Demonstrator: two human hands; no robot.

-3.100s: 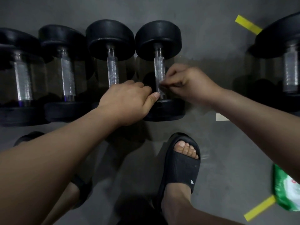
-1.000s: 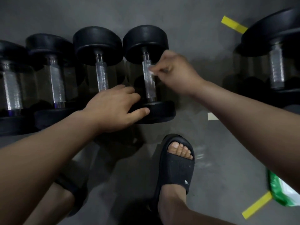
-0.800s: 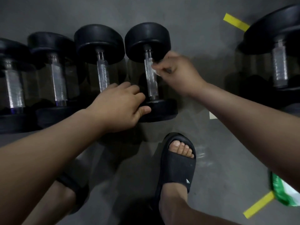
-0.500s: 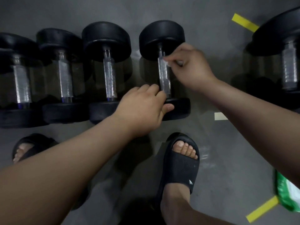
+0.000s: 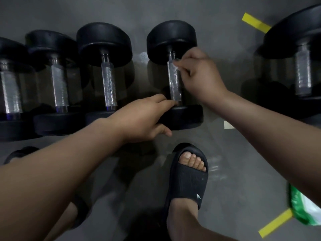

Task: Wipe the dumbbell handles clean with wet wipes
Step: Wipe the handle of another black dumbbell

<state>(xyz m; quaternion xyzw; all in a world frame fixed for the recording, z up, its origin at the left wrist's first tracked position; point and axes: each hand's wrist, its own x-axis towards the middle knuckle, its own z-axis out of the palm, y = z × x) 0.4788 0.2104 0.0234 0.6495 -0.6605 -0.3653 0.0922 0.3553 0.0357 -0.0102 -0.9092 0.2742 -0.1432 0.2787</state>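
A black dumbbell lies on the grey floor, its knurled metal handle running toward me. My right hand pinches a small white wet wipe against the upper end of that handle. My left hand grips the near weight head, fingers curled over its top edge and thumb under it. The dumbbell now stands a little apart from the row at its left.
Three more black dumbbells lie side by side at the left, and a larger one at the right. A green and white wipes pack lies at the lower right by yellow tape. My sandalled foot stands close below.
The dumbbell has shifted rightward, opening a gap from its neighbour. My left hand moved with it onto the near head. My right hand with the wipe slid up the handle.
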